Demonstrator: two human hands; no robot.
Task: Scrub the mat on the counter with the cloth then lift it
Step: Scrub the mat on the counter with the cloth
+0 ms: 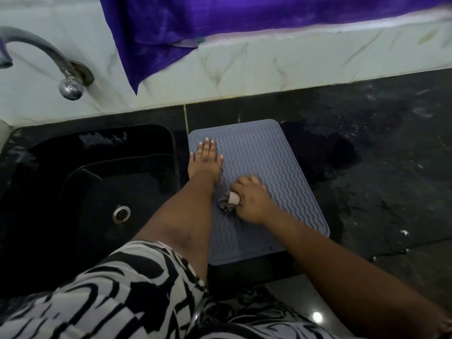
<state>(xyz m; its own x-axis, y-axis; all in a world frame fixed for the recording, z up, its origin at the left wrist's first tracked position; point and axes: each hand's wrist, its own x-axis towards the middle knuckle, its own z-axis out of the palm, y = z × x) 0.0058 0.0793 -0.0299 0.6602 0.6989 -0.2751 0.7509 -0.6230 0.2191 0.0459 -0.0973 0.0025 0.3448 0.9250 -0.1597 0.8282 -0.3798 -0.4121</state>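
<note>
A grey-blue mat (274, 162) with a wavy ribbed pattern lies flat on the dark counter (379, 155), just right of the sink. My left hand (205, 160) rests flat on the mat's far left corner, fingers spread, pressing it down. My right hand (252, 199) is closed on a small bunched cloth (228, 203), grey with a pale part, pressed onto the mat's middle left. Most of the cloth is hidden under my fingers.
A black sink (80, 192) with a metal drain (121, 214) lies to the left, a chrome tap (49, 59) on the tiled wall above it. A purple cloth (195, 23) hangs over the back ledge. The counter right of the mat looks wet.
</note>
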